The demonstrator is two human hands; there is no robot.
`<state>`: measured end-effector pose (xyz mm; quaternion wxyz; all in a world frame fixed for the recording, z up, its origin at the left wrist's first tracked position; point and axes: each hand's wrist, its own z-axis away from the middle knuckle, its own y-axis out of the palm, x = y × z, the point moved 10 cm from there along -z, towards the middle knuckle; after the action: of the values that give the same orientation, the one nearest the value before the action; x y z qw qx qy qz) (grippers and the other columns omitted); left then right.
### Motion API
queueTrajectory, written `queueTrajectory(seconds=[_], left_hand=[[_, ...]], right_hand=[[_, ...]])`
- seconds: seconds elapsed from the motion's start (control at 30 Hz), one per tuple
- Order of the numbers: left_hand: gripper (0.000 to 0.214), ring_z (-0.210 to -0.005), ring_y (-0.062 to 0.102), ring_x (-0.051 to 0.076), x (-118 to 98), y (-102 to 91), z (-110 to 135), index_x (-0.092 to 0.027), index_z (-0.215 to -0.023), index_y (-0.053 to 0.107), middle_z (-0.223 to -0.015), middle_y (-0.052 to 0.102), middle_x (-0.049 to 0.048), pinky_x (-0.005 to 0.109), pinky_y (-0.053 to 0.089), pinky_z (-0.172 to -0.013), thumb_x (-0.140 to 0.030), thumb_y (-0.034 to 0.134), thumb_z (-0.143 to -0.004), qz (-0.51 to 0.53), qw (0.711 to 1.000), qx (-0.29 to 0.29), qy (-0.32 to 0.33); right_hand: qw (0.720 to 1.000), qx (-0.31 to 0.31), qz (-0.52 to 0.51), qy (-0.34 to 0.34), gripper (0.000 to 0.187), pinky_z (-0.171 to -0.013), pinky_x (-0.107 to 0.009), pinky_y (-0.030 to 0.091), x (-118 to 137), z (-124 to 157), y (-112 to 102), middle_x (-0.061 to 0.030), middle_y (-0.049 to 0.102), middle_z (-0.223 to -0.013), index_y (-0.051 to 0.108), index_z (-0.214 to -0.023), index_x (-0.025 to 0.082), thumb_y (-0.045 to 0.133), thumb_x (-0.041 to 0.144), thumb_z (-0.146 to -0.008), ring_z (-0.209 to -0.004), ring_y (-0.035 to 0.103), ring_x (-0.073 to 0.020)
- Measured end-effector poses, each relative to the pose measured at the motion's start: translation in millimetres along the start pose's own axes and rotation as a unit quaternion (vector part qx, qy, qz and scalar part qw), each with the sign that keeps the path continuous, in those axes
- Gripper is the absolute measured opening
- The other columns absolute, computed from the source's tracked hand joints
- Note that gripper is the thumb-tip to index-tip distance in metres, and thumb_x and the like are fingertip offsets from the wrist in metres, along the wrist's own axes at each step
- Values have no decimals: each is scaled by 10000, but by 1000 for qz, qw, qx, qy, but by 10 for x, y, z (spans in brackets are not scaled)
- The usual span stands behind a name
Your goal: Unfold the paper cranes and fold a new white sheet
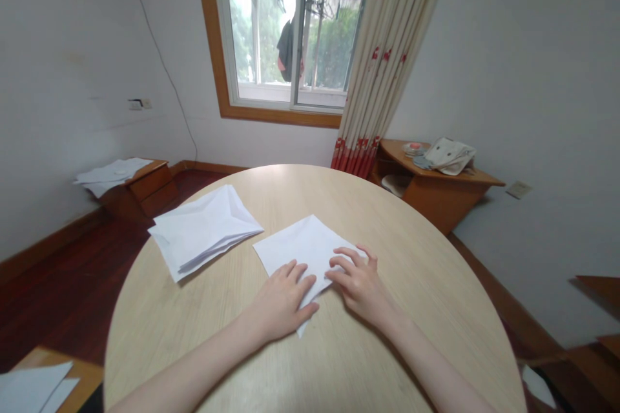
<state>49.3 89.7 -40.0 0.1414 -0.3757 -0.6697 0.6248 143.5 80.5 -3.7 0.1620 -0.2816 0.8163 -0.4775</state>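
A folded sheet of white paper (298, 239) lies on the round table, one corner pointing away from me and a narrow tip toward me. My left hand (285, 300) rests on its near left part, fingers spread and palm down. On the right edge of the paper is my right hand (356, 277), its fingers bent and apart, with the fingertips touching the sheet. The paper under both hands is partly hidden. A stack of creased white sheets (206, 222) lies to the left of it.
The round wooden table (416, 335) fills the middle. A small cabinet (152, 187) with papers stands at the left wall. A corner desk (426, 197) holding a cloth bag (450, 156) is at the right, beside the curtain (387, 58). More paper (31, 390) lies at the lower left.
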Motion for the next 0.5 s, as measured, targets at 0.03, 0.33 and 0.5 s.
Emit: queueTrajectory(seconds=[0.03, 0.33, 0.5], left_hand=[[410, -1299, 405, 350, -9, 12, 7, -225, -1238, 532, -1368, 495, 131, 524, 363, -1038, -380, 584, -861, -4, 1000, 8, 0], [561, -1379, 294, 334, -231, 122, 82, -85, -1351, 448, -1470, 359, 208, 563, 223, -1116, -279, 510, -828, 5, 994, 83, 77], [512, -1294, 442, 316, -292, 125, 95, -58, -1253, 531, -1381, 487, 205, 470, 324, -1097, -183, 492, -758, 9, 991, 84, 103]], right_hand=[[1000, 10, -19, -3, 331, -1035, -490, 225, -5, 0, 5, -41, 692, -971, 672, -898, 222, 493, -21, -763, -1110, 548, -224], [968, 183, -135, 101, 389, -965, -364, 473, -216, 109, 270, -84, 649, -1226, 717, -1070, 215, 479, 28, -825, -1132, 614, -218], [952, 216, -179, 119, 347, -1032, -381, 428, -243, 147, 299, -75, 585, -1297, 693, -1120, 226, 509, 83, -863, -1223, 538, -222]])
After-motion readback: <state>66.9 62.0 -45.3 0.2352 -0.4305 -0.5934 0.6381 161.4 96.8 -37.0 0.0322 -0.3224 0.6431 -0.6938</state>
